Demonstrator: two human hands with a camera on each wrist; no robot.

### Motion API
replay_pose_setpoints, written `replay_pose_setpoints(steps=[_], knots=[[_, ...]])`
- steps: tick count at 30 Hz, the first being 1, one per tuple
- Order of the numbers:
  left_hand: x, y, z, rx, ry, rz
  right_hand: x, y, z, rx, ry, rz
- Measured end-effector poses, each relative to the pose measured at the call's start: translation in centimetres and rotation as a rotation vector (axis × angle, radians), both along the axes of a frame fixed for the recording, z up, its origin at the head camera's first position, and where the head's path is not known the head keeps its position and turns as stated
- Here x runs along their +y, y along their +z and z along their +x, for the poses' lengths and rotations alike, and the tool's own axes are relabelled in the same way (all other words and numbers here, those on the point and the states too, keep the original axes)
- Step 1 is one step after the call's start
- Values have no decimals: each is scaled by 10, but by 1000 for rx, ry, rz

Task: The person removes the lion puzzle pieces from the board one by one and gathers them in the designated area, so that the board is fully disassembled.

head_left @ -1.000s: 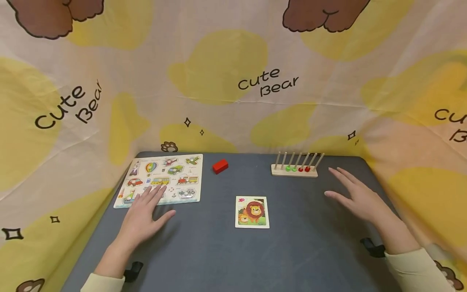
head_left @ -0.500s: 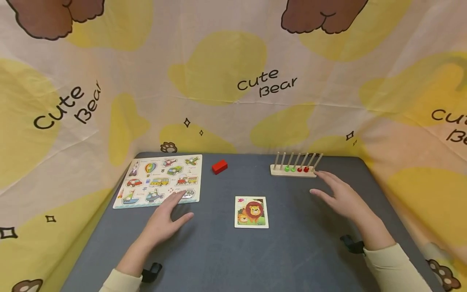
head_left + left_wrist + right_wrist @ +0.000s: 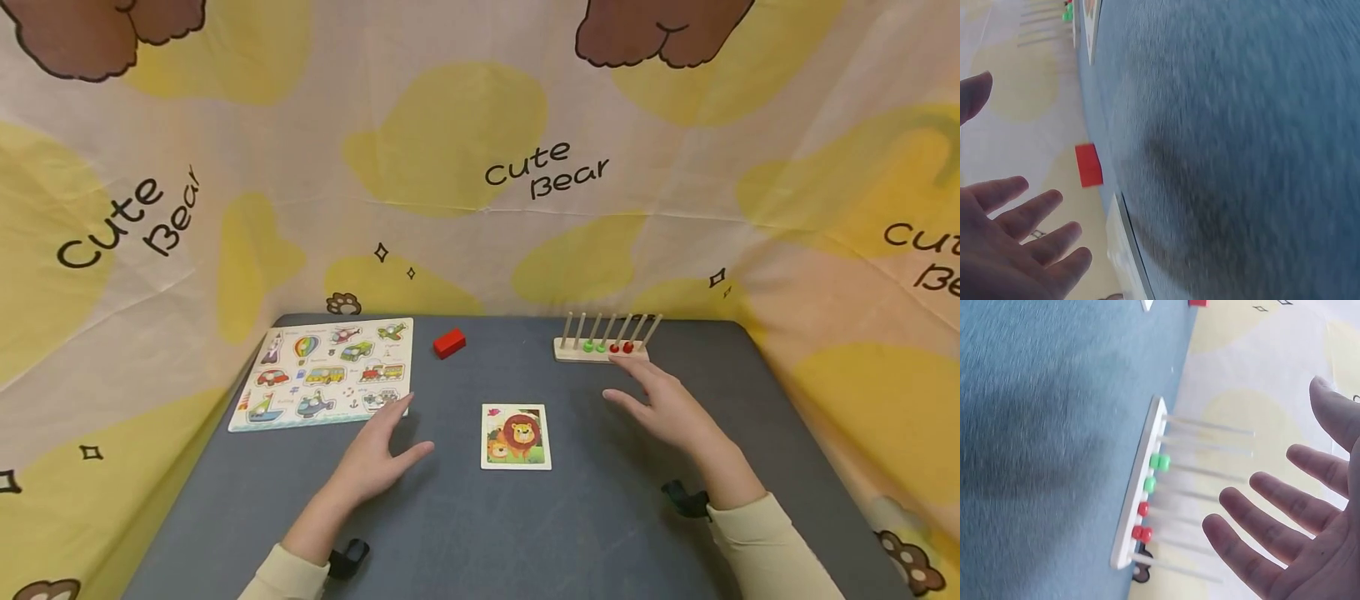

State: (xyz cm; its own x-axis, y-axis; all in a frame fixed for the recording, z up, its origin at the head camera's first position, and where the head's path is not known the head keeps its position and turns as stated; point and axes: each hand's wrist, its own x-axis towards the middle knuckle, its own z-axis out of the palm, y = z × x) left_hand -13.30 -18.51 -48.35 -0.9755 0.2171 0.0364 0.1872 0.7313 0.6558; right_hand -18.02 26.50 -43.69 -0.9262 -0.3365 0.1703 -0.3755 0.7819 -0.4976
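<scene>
My left hand [image 3: 370,454] hovers over the table with its fingers extended and thumb apart, holding nothing. Its fingertips overlap the lower right corner of the vehicle peg puzzle board [image 3: 300,396] in the head view. Between my two hands lies a small picture puzzle [image 3: 516,460] of a lion and cub in a pale frame. My right hand [image 3: 667,408] is also raised and spread, with nothing in it. It is nearest to the wooden bead rack [image 3: 1147,456], whose upright pegs carry a few green beads [image 3: 1160,462] and red beads [image 3: 1142,534] low down.
A red block [image 3: 449,342] lies near the back of the dark table [image 3: 517,542], between the puzzle board and the bead rack. A printed cloth [image 3: 450,150] hangs as a wall behind and along both sides.
Both hands have moved inward: the left to the right, off most of the puzzle board, and the right to the left, in front of the bead rack. The objects stay in place.
</scene>
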Motion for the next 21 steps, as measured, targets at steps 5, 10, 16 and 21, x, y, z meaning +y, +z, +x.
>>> replay_pose_setpoints(steps=[5, 10, 16, 21], knots=[[13, -2, 0, -34, -8, 6, -12, -4, -1, 13, 13, -16], [26, -5, -2, -66, -20, -24, -26, -4, -3, -22, 14, -54], [42, -7, -5, -57, -23, -36, -46, -2, -5, -52, 24, -84], [55, -10, -6, -29, -8, -77, -65, -6, -5, -61, 63, -93]])
